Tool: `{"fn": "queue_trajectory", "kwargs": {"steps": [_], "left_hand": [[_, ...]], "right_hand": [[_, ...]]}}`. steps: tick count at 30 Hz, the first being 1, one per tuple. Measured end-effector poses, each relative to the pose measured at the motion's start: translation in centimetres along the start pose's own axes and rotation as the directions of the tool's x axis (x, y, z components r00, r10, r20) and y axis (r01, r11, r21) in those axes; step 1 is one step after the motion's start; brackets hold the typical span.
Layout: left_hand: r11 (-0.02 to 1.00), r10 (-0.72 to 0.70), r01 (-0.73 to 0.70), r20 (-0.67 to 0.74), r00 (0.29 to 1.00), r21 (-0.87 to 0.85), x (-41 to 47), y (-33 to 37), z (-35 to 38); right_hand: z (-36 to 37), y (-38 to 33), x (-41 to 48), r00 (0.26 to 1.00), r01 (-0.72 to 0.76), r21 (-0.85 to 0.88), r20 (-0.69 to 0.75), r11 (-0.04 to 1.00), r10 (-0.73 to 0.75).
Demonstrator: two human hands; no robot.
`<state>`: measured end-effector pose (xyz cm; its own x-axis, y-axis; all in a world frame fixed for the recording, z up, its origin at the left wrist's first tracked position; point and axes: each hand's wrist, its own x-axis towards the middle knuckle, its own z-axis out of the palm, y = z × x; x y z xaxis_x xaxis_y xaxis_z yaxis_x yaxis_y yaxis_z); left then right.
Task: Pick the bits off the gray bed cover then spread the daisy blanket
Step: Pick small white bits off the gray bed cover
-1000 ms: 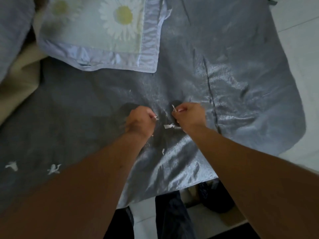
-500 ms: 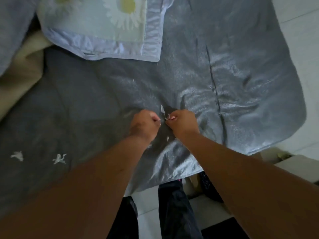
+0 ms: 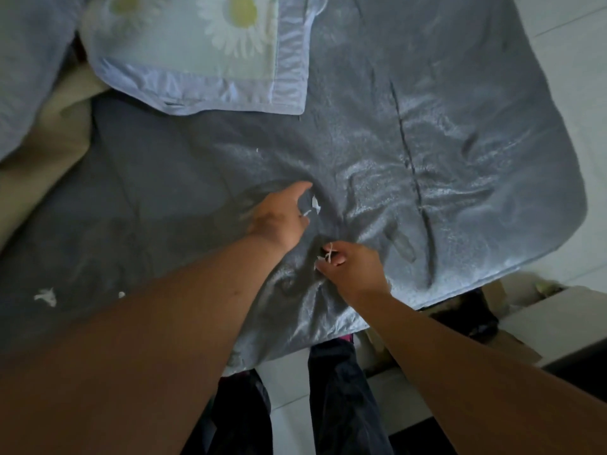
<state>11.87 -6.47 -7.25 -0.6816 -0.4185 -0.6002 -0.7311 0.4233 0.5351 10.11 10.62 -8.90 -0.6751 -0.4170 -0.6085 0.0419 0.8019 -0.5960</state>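
White bits (image 3: 328,256) are pinched in the right hand (image 3: 353,269) on the gray bed cover (image 3: 410,152). More bits (image 3: 313,206) are reached by the spread-fingered left hand (image 3: 279,218). Daisy blanket (image 3: 203,50) is left folded at the cover's far edge.

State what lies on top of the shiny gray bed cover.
On the shiny gray bed cover: folded daisy blanket, white scraps, both hands. Anything beneath blanket and forearms is hidden.

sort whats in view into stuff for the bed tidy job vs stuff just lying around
For the job:
gray bed cover
white bits
daisy blanket
left hand
right hand

Lying about:
beige fabric
cardboard box
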Motion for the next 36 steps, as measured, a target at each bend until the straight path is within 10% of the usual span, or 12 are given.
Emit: {"fn": "queue_trajectory", "kwargs": {"steps": [9,36], "left_hand": [[0.984,0.011,-0.008,-0.015,1.000,0.181,2.0,1.5,1.4],[0.988,-0.113,0.115,0.021,0.993,-0.102,-7.0,-7.9,-2.5]], "right_hand": [[1.0,0.3,0.0,0.977,0.206,-0.215,0.091,0.954,-0.191],[2.9,-4.2,0.4,0.997,-0.038,-0.009,-0.069,0.999,0.038]]}}
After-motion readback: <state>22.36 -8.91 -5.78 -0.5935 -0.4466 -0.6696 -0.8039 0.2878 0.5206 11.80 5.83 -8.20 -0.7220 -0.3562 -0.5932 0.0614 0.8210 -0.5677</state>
